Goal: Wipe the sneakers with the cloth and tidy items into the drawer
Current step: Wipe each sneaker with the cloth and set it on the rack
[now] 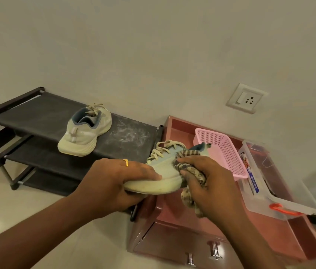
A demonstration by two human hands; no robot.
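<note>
My left hand (114,179) grips the toe end of a pale cream sneaker (163,167), holding it in the air on its side above the edge of the reddish cabinet. My right hand (207,183) is closed on a striped brown cloth (190,166) pressed against the sneaker's upper; part of the cloth hangs below my palm. The second cream sneaker (84,131) sits upright on the top shelf of the dark shoe rack (36,113), heel toward me. The drawer front (182,247) with metal knobs is low in the view and looks shut.
On the reddish cabinet top (174,129) stand a pink perforated basket (221,150) and a clear plastic box (281,183) with an orange latch. The rack's top shelf is dusty at its right end. A wall socket (247,98) is above the cabinet. Pale floor lies to the left.
</note>
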